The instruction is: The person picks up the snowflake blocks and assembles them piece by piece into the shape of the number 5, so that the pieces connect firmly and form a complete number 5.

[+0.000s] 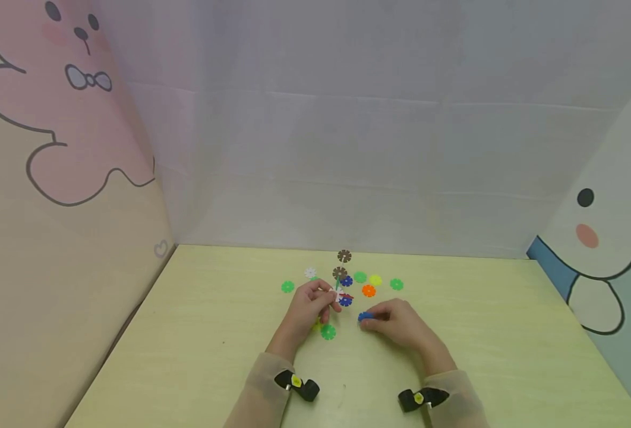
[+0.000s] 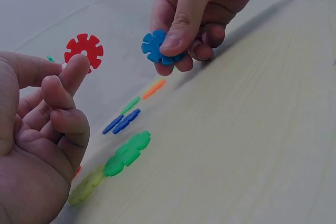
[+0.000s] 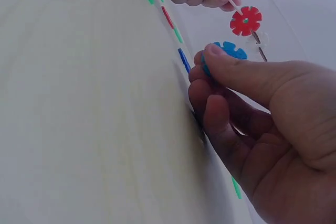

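In the head view my left hand (image 1: 309,303) pinches a small joined structure of notched plastic discs by its white disc (image 1: 337,293). A red disc (image 3: 245,21) joined to that structure shows face-on in the right wrist view. Brown discs (image 1: 340,273) appear at its far end, though exactly how they connect cannot be told. To the right, my right hand (image 1: 401,324) pinches a blue notched disc (image 2: 155,46) between thumb and fingers. The blue disc is held apart from the left hand's structure. My right thumb covers part of it.
Loose discs lie around the hands: a green disc (image 1: 328,332) nearest me, an orange disc (image 1: 369,290), a yellow disc (image 1: 375,280), a white disc (image 1: 310,272), a dark blue disc (image 1: 346,302) and several others. The pale tabletop (image 1: 508,333) meets a curtain (image 1: 315,178) behind.
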The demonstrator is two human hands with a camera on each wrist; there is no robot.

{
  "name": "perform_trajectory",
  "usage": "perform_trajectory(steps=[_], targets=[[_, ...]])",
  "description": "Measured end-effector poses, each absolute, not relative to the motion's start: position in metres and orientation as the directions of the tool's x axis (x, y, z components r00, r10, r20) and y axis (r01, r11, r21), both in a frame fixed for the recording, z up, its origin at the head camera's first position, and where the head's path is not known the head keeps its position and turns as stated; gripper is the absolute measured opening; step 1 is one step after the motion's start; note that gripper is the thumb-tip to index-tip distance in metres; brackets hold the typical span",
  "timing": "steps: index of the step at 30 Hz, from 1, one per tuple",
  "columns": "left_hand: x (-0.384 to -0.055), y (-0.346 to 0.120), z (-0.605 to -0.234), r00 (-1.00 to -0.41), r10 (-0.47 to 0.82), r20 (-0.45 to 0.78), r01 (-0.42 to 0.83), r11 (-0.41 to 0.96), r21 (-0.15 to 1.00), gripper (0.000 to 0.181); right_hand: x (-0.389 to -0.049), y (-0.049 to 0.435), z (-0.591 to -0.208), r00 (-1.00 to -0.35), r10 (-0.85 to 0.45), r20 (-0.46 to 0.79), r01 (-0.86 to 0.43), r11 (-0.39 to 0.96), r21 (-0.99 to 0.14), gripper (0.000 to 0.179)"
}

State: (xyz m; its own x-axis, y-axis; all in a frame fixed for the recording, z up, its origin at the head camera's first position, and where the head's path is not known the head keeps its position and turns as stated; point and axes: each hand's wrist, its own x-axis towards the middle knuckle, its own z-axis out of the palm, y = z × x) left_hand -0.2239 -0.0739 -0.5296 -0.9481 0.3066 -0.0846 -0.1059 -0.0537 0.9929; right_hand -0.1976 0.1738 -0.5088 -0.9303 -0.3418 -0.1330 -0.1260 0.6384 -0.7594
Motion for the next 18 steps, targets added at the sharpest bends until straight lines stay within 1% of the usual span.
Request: perform_trajectory(steps=[3, 8, 12, 18], targets=[[-0.2244, -0.0743, -0.5302, -0.948, 0.307, -0.086, -0.107, -0.052, 0.993, 0.015, -0.1992, 0.1761, -0.5095, -0.936, -0.313, -0.160, -0.076, 0.626, -0.776, 0.019], [-0.2252, -0.0747, -0.5308, -0.947, 0.309, -0.089, -0.109, -0.049, 0.993, 0.016, -0.2006, 0.1767, -0.5086, -0.938, -0.292, -0.185, -0.002, 0.538, -0.843, 0.028], [-0.2256, -0.0751, -0.5315, -0.945, 0.315, -0.083, -0.105, -0.052, 0.993, 0.016, -0.2018, 0.1759, -0.5075, -0.943, -0.272, -0.191, 0.034, 0.493, -0.869, 0.030], [-0.2263, -0.0754, -0.5320, -0.945, 0.318, -0.079, -0.100, -0.051, 0.994, 0.016, -0.2034, 0.1746, -0.5066, -0.951, -0.224, -0.213, 0.104, 0.420, -0.902, 0.029]])
